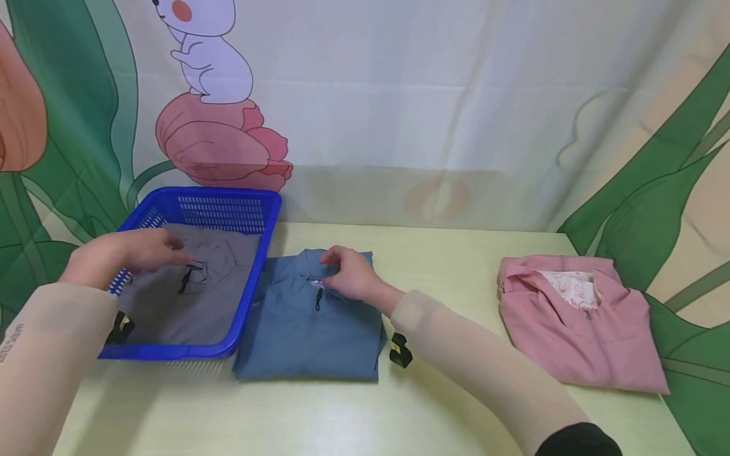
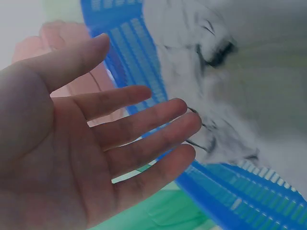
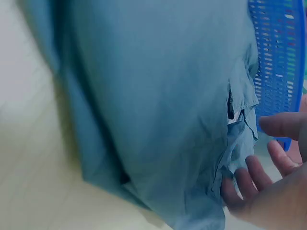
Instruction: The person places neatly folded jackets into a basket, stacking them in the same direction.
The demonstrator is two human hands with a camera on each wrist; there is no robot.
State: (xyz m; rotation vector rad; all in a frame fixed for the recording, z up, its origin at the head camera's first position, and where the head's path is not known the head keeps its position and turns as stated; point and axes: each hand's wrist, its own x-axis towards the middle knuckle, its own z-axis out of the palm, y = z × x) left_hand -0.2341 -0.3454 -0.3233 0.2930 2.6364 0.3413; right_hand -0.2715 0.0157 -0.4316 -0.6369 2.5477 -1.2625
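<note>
A folded grey garment (image 1: 171, 316) with a dark zipper pull lies inside a blue plastic basket (image 1: 268, 221). Over the garment's upper left part hovers my left hand (image 1: 139, 249); in the left wrist view its fingers (image 2: 144, 115) are extended and spread, holding nothing. To the right of the basket lies a folded blue garment (image 1: 308, 342) with a collar and a black zipper pull. My right hand (image 1: 355, 272) is at its collar end, fingers loosely bent. From the right wrist view, those fingers (image 3: 256, 172) are beside the collar edge; whether they touch the cloth I cannot tell.
A folded pink garment (image 1: 604, 342) lies near the right edge of the pale table (image 1: 342, 418). Behind the table hangs a printed curtain (image 1: 365, 82) with plants and a cartoon animal. The basket stands close to the curtain at the left.
</note>
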